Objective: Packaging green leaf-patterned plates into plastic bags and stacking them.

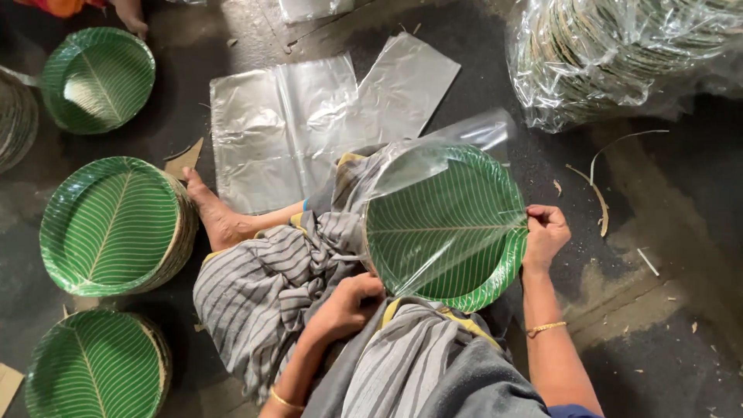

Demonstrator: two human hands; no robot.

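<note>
Sitting on the dark floor with a striped grey cloth over the lap, the person holds a stack of round green leaf-patterned paper plates partly inside a clear plastic bag. The right hand is clenched on the stack's right rim, pinching the bag's edge against it. The left hand is closed at the stack's lower left edge, over the cloth; whether it grasps the rim, the bag or the cloth cannot be told from here.

The stack lies between the two hands, tilted up on the lap with its face toward the camera. The printed midrib of the top plate runs nearly level from left to right, on a line from hand to hand. The bag covers the upper part of the stack and its loose end trails up and to the right, so the uncovered rim lies toward the person's body, nearer the left hand.

A bare foot shows beside a sheaf of flat clear bags on the floor. Three more stacks of green plates stand to the left, and bagged bundles of plates lie at the upper right. Another person's hand shows at the top left.
</note>
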